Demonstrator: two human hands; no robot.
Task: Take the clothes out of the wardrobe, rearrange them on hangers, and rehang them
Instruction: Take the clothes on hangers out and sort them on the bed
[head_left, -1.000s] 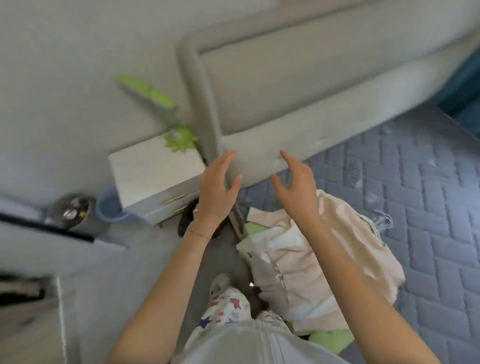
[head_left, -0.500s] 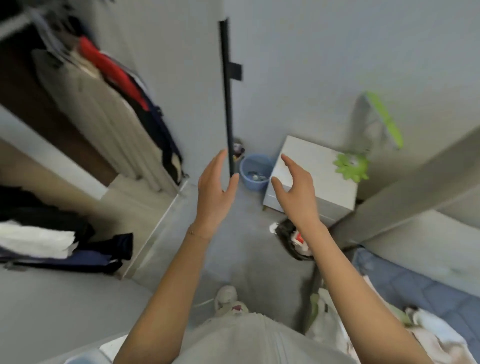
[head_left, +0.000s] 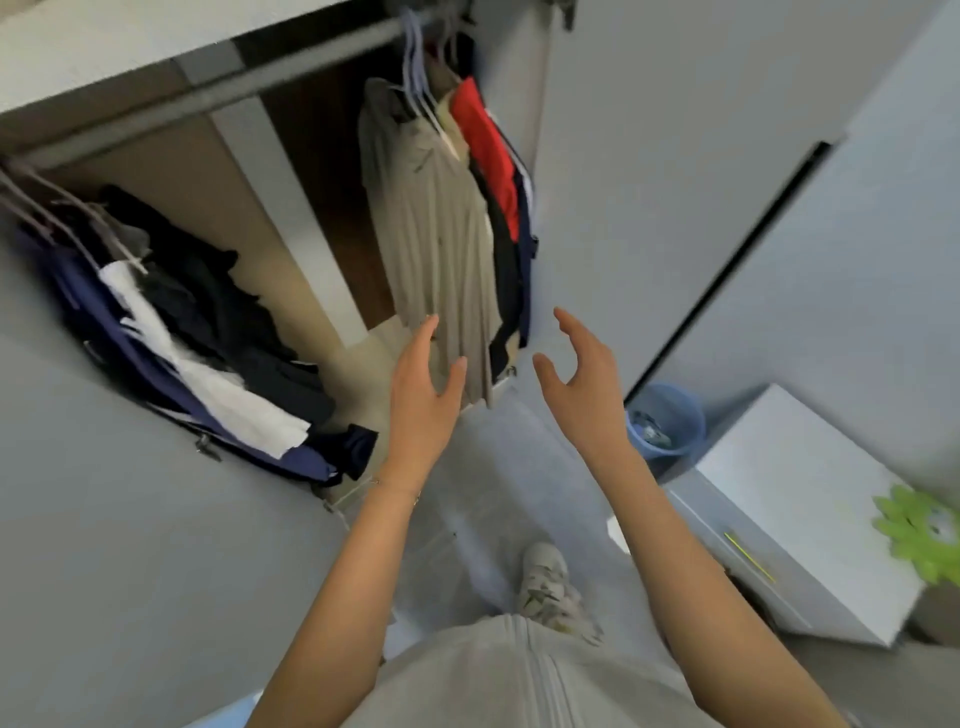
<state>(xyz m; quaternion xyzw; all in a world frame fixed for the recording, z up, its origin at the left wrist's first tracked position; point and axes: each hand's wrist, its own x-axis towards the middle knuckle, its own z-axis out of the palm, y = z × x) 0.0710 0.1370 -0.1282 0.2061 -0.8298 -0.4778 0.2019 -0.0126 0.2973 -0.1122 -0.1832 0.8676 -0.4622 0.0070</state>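
Your fingers (head_left: 422, 340) loose, spread, holding nothing on left hand (head_left: 421, 400) and right hand (head_left: 582, 384). Hands raised near hem of beige dress (head_left: 441, 249); contact unclear. Dress on rail (head_left: 234, 88), red top (head_left: 483, 150) beside dress. Step looks like fetching next garment. Next: reach above dress, lift hanger (head_left: 413, 78) off.

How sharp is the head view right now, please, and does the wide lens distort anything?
Head view: motion blur softens the rail and the hanging beige garment. Head view: the left hand and right hand have cleaner outlines. Head view: the wide lens makes the door's dark edge lean strongly. Head view: light is soft and even, without glare.
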